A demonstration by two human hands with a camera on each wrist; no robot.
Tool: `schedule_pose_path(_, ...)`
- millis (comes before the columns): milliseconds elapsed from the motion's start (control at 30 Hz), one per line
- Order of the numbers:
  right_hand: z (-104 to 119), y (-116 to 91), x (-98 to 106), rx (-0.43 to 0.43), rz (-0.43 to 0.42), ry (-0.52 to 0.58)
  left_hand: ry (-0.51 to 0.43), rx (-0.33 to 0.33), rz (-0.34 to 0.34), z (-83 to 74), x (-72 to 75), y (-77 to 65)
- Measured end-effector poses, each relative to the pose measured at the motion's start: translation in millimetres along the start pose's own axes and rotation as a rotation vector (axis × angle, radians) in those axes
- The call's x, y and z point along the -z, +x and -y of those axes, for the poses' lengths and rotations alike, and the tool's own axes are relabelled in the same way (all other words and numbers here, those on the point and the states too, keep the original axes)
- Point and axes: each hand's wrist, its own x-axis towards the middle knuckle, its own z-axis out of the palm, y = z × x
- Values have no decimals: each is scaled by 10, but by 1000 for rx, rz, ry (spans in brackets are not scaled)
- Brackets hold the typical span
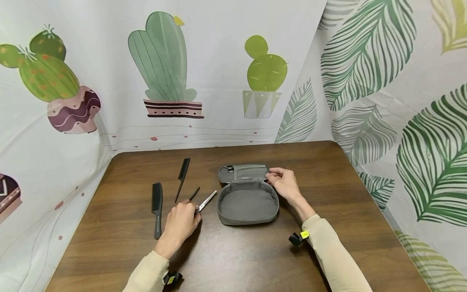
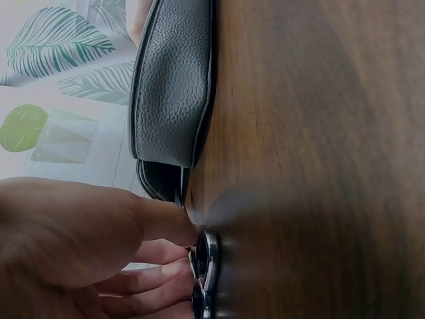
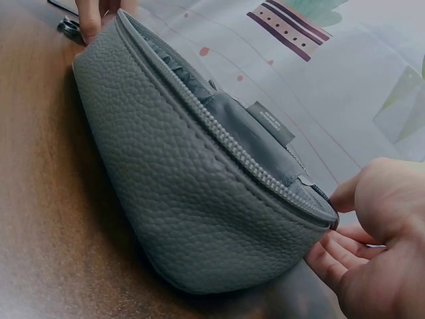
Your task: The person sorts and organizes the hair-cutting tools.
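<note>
A grey zippered pouch [image 1: 249,221] lies unzipped on the table, its lid [image 1: 251,172] folded back behind the body. At the lid's right edge, my right hand [image 1: 285,184] pinches the rim between thumb and fingers. My left hand [image 1: 182,219] is left of the pouch, with thumb and fingers on the handle loops [image 2: 207,262] of a pair of scissors [image 1: 207,201]. The blades point toward the pouch, and the handles are close to the tabletop. A second pair of scissors, its handles [image 1: 228,168] visible, sits in the lid. The pouch's textured side [image 3: 179,179] fills the right wrist view.
Left of my left hand lies a wide black comb [image 1: 157,209]. Behind it is a black tail comb [image 1: 183,174]. A thin dark item [image 1: 195,194] pokes out beyond my left fingers, partly hidden. A printed cloth [image 1: 219,81] hangs behind the wooden table [image 1: 233,259].
</note>
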Motion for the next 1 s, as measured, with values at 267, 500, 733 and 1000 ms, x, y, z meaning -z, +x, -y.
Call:
schedule_pose_path(267, 17, 6, -4, 2, 3, -5, -9, 45, 17, 18, -8, 27)
schedule_pose_path(500, 1, 22, 9, -9, 12, -23, -19, 58, 17, 31, -13, 38)
schedule_pose_path(733, -6, 28, 7, -11, 7, -56, -32, 67, 30, 71, -4, 26)
schedule_pose_path(1000, 0, 2, 20, 20, -15, -116, -44, 44, -9, 119, 123, 40)
